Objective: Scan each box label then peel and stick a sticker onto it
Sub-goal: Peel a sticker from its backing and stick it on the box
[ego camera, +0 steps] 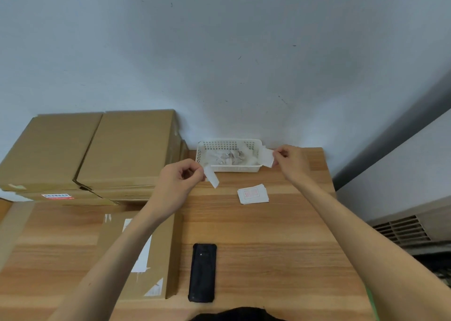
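Left hand (181, 178) pinching sticker (211, 178), right hand (290, 159) pinching backing (267, 158). Both looking flimsy, light, probably clingy; gripping by corners seems safest. Box (146, 254) waiting.

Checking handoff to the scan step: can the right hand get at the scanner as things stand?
Probably not right away: the right hand pinches a paper piece by the basket. The scanner lies uncovered on the table, so the path looks free once it lets go.

Wooden table (280, 247) under boxes (136, 254), scanner (202, 273), basket (229, 168), stickers (253, 194).
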